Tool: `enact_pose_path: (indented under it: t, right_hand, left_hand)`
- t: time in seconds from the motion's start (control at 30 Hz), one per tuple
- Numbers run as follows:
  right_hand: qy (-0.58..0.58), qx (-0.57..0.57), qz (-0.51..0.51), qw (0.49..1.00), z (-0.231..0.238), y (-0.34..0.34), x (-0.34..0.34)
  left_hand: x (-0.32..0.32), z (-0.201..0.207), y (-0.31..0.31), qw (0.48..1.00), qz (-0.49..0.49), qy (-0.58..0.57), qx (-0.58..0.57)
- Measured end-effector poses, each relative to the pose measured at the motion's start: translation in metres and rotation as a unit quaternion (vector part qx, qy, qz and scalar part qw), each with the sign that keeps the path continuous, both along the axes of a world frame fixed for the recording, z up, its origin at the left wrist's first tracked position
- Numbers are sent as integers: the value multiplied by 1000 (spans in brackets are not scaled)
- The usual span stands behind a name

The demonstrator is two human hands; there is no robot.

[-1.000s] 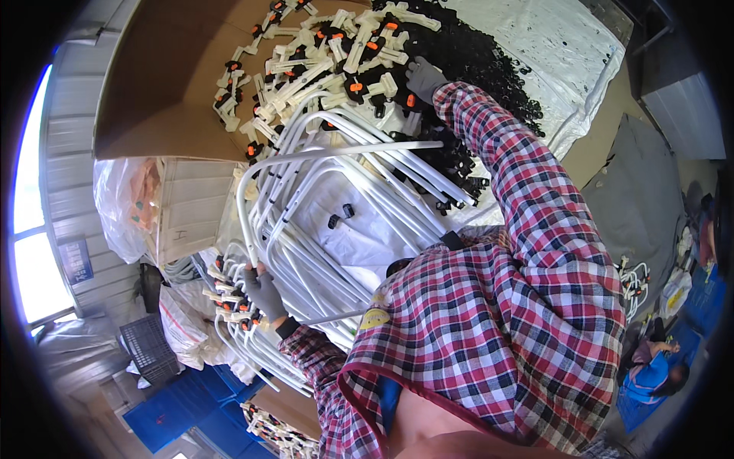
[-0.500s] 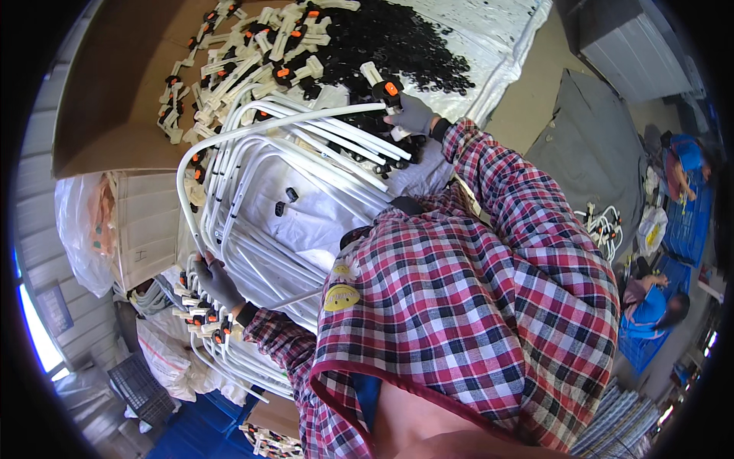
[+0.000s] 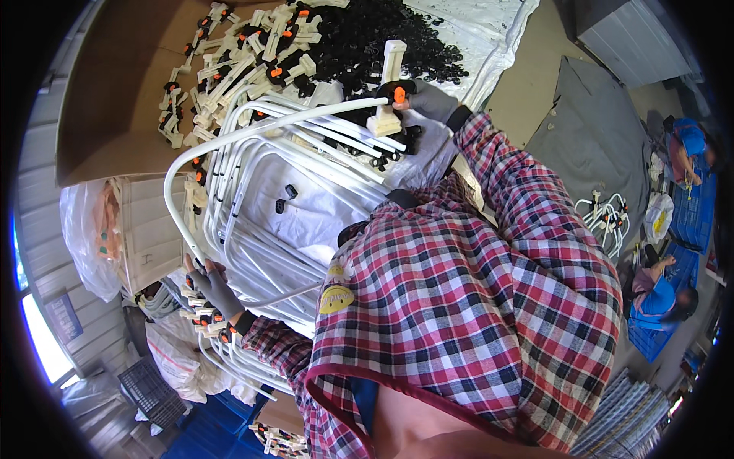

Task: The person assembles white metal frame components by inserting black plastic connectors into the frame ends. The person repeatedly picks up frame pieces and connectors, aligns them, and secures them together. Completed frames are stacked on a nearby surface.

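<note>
- Workshop bg: open cardboard box (image 3: 115,99), upper L of frame, beside piled cream fittings (image 3: 237,73).
- Bent white tube (image 3: 336,107), ctr L, over stacked tubes (image 3: 243,176).
- Worker's gloved L hand (image 3: 214,291), lower L, fingers round tube's lower end.
- R hand (image 3: 430,102), upper ctr, grips orange-tabbed fitting (image 3: 399,95) at other end.

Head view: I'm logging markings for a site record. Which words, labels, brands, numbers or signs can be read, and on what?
Pale box: one dark mark, legible, not copied here.
Blue sign at left: too blurred to read.
Yellow patch on the plaid shirt: lettering too small to read.
White bag at right: yellow print, too small to read.
</note>
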State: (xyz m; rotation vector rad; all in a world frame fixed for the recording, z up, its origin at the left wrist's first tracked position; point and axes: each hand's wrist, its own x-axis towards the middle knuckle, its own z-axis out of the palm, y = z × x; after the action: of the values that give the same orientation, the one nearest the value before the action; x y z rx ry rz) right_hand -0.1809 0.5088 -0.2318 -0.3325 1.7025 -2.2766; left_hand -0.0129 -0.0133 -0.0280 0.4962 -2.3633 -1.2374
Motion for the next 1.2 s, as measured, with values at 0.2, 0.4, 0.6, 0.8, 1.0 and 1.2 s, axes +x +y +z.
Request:
enact_pose_path:
  t: [0.2,0.4,0.6,0.8,1.0,1.2]
  right_hand:
    - [337,261,-94,900,104,-46,-54]
    - [335,21,83,938,255,-58,-80]
    - [179,1,189,965,248,-47,-85]
    - [565,287,184,751,287,-114,-31]
    - [435,203,-40,876,192,-50,-150]
    - [289,631,9,720,-11,11,-99]
  left_hand:
    - [-57,16,41,986,-148,-39,-67]
    - [-84,51,150,953,-243,-12,-179]
    - [-69,57,169,956,-208,-35,-203]
    - [-108,50,185,929,-363,-50,-62]
    - [-130,46,166,936,-327,-131,22]
    - [-90,39,83,984,-134,-98,70]
